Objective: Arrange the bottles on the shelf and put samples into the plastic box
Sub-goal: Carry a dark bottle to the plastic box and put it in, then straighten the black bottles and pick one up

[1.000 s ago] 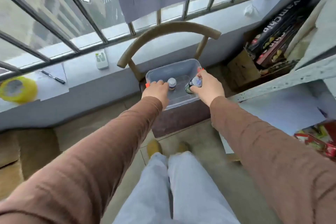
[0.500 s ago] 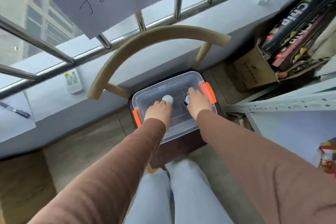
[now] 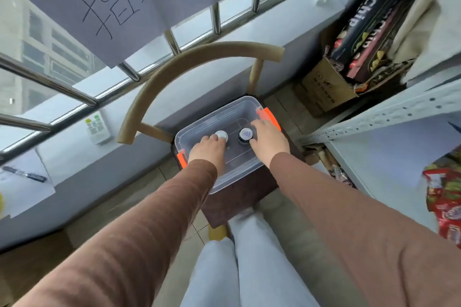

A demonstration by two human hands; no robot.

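Observation:
A clear plastic box (image 3: 237, 177) with orange latches sits on a dark chair seat (image 3: 239, 199) below me. Two small bottles stand upright inside it. The white-capped bottle (image 3: 221, 135) is on the left, and my left hand (image 3: 208, 153) reaches into the box with its fingers curled around that bottle below the cap. The dark bottle with a white and blue cap (image 3: 246, 134) stands to the right. My right hand (image 3: 270, 143) is beside it with fingers spread, only the thumb near the bottle.
The chair's curved wooden back (image 3: 189, 57) arcs behind the box. A grey metal shelf (image 3: 374, 119) stands at right, with red snack packs (image 3: 444, 202) on it. A cardboard box (image 3: 321, 90) of snack cartons sits by the wall. A remote (image 3: 97, 127) and pen (image 3: 25, 174) lie on the sill.
I have leaned in over the box. Both hands have lowered the bottles onto its floor, and my right hand has opened off the dark bottle.

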